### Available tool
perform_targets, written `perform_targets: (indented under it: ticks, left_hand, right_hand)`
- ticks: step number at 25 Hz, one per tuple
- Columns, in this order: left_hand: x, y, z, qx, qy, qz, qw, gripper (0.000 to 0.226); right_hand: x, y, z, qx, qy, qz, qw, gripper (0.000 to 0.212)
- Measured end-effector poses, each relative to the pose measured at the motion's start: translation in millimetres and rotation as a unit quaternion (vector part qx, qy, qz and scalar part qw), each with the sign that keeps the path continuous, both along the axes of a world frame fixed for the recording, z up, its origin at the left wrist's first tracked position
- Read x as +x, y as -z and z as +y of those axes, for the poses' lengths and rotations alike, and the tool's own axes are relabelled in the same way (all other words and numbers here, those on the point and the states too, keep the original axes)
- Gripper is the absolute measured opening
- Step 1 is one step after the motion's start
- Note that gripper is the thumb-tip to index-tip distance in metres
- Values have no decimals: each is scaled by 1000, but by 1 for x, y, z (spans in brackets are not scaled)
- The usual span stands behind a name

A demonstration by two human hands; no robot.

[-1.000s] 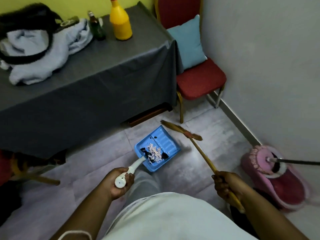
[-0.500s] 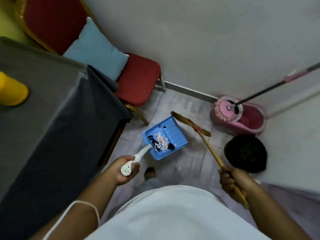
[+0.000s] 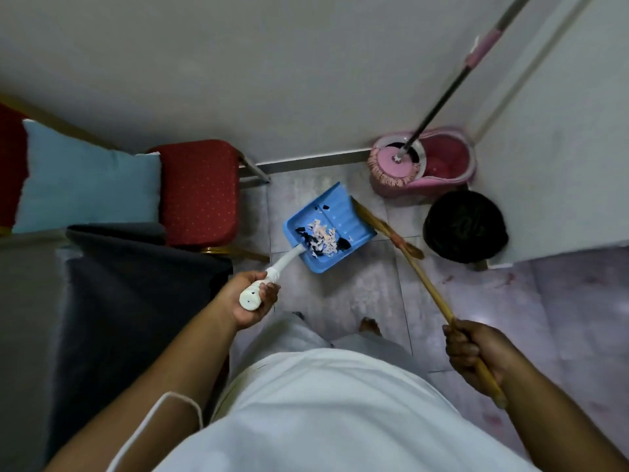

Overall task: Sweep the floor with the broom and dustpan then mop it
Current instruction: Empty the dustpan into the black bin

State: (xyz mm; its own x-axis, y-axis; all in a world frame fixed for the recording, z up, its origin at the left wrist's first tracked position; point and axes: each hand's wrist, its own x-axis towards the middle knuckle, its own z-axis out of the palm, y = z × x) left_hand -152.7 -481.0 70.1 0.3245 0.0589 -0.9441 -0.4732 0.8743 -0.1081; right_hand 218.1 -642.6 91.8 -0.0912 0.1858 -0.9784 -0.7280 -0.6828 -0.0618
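My left hand (image 3: 250,299) grips the white handle of a blue dustpan (image 3: 335,218), held level above the tiled floor with white and black scraps piled in it. My right hand (image 3: 474,350) grips the wooden stick of a broom (image 3: 413,264); its bristle end reaches up behind the dustpan's right edge. A pink mop (image 3: 396,166) stands in a pink spin bucket (image 3: 446,161) in the corner, its pole leaning up to the right. A black-lined bin (image 3: 464,226) sits just right of the dustpan.
A red chair (image 3: 199,190) with a light blue cushion (image 3: 88,177) stands at the left against the wall. A table under a dark grey cloth (image 3: 129,277) fills the lower left. White walls close the corner ahead and to the right.
The view has swung right and down, away from the table toward the corner. The bin and mop bucket now lie close ahead. Both hands keep their grips, carrying dustpan and broom along.
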Motion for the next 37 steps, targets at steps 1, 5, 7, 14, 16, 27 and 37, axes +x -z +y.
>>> perform_targets:
  ticks: [1,5,7,14,16,27,37]
  left_hand:
    - [4,1,10,-3,15,-4,1000,33]
    - [10,6,56,-2,71,-27,997,22]
    - [7,8,84,-14,130,-41,991,16]
    - [18,-3,140,4,260,-49,964,13]
    - [29,-7,146,25,288,-46,956,14]
    - [111,-50,125,131,363,-61,920,15]
    - [213,-49,93,282,482,18,829,38]
  right_hand:
    - [-4,0,-5,2,23,2,1000,27]
    - [-36,-8,-16,7,101,-12,995,26]
    - [-61,-16,-26,8,156,-19,988,26]
    - [-153,-31,-77,-15,320,-17,947,28]
    - [-173,-33,-95,-22,355,-16,934,28]
    - [-202,-23,-164,-3,456,-25,889,23]
    - [-200,-20,-169,13,474,-37,880,27]
